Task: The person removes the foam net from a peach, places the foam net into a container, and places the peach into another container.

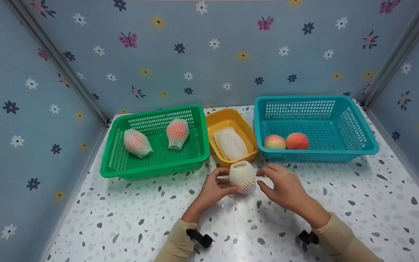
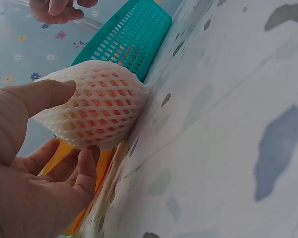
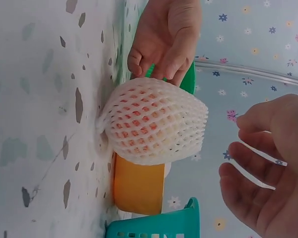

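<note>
A peach in a white foam net sleeve (image 1: 242,177) stands on the table in front of the yellow basket, the sleeve's open end up. My left hand (image 1: 214,187) holds it from the left; in the left wrist view the thumb lies against the net and the fingertips touch its other side. Red skin shows through the mesh (image 3: 144,121). On the right, my right hand (image 1: 284,185) is apart from the sleeve, fingers loosely bent with nothing between them. The right wrist view shows that hand (image 3: 263,168) beside the sleeve's open end.
A green basket (image 1: 155,171) at left holds two net-wrapped peaches (image 1: 135,141). The yellow basket (image 1: 251,154) in the middle contains white foam nets (image 1: 231,143). At right, a blue basket (image 1: 322,154) has two bare peaches (image 1: 297,141). Patterned walls enclose the table's back and sides.
</note>
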`<state>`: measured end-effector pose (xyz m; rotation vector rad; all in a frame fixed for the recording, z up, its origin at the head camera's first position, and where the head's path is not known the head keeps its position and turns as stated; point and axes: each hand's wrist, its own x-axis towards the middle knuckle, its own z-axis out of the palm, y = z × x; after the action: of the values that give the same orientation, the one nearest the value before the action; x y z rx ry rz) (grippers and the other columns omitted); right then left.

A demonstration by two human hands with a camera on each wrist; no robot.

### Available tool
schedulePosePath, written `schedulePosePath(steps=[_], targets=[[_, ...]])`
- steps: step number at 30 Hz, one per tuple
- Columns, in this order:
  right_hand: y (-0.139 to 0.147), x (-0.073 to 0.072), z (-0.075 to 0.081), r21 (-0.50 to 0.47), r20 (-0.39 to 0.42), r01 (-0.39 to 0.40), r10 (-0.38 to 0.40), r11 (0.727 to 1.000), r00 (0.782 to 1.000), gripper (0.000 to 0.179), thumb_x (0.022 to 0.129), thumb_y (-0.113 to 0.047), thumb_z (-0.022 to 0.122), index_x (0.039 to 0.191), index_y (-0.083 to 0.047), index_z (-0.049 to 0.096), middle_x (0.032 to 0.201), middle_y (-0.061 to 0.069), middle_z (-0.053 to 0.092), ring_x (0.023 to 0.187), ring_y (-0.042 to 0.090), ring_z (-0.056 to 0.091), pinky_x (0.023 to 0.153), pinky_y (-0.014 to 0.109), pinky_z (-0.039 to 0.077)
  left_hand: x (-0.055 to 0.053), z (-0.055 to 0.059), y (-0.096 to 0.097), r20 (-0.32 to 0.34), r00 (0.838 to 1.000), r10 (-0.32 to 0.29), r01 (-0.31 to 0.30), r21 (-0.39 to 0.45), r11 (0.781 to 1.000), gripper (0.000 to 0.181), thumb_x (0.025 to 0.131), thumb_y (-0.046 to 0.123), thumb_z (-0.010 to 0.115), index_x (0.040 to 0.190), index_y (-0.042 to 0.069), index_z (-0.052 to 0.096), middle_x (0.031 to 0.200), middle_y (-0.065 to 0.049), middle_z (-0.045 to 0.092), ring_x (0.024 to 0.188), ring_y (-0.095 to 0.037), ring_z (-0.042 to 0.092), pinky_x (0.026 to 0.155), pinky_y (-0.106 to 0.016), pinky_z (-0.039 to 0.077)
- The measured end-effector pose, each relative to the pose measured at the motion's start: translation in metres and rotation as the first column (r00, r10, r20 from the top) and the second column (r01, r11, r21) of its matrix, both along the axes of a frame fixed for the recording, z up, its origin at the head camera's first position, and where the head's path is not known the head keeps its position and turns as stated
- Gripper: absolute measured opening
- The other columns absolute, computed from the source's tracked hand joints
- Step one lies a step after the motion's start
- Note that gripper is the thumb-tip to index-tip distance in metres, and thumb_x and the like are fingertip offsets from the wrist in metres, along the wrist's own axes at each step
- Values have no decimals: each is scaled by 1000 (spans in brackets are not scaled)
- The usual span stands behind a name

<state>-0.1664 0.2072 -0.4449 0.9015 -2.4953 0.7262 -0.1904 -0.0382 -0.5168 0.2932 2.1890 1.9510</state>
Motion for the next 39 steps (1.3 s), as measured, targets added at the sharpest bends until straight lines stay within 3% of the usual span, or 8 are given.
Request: schedulePosePath(steps=[9, 13, 19, 32, 36, 39], targets=[[-17, -19, 9, 110, 54, -32, 26, 993, 998, 42, 80, -12, 78, 120, -11, 64, 116, 3, 62, 103, 21, 56, 86, 39, 50, -2, 0, -1, -37, 999, -10, 11, 8, 1000, 43, 84, 3, 75, 124, 3, 58, 120, -13, 57, 104, -31, 61, 87, -40, 51], [-26, -28, 11, 155, 80, -55, 43, 986, 996, 50, 79, -10, 77, 126, -14, 61, 123, 3, 60, 107, 22, 54, 89, 40, 49, 1, 9, -2, -52, 998, -24, 24, 0, 1000, 41, 85, 1, 74, 123, 1, 59, 118, -15, 58, 103, -36, 60, 86, -43, 51], [-36, -35, 13, 223, 119, -70, 44, 972, 992, 45, 78, -10, 76, 121, -14, 63, 116, 3, 61, 105, 22, 54, 88, 38, 49, 11, 34, -1, -62, 997, -43, 42, -15, 999, 38, 85, -1, 72, 121, -1, 60, 115, -16, 59, 100, -38, 60, 82, -36, 53], [-43, -42, 9, 274, 172, -98, 52, 957, 984, 48, 75, -3, 77, 120, -14, 64, 113, 4, 64, 104, 23, 58, 84, 41, 51, 11, 34, 0, -75, 996, -48, 46, -17, 999, 38, 84, -2, 72, 120, 0, 60, 114, -15, 60, 100, -36, 61, 85, -39, 52], [-44, -45, 5, 273, 164, -101, 57, 957, 985, 49, 76, -3, 77, 121, -14, 61, 108, 4, 65, 93, 22, 60, 76, 39, 53, 12, 35, 1, -73, 996, -46, 44, -20, 999, 37, 84, -2, 72, 120, 0, 61, 114, -15, 60, 100, -35, 61, 85, -38, 52], [-44, -47, 2, 255, 138, -118, 85, 960, 987, 39, 76, 0, 74, 112, -13, 64, 97, 3, 66, 85, 21, 59, 70, 38, 52, 10, 34, 1, -68, 996, -51, 50, -13, 999, 37, 85, -2, 72, 120, 0, 61, 114, -15, 60, 100, -36, 61, 84, -37, 52]])
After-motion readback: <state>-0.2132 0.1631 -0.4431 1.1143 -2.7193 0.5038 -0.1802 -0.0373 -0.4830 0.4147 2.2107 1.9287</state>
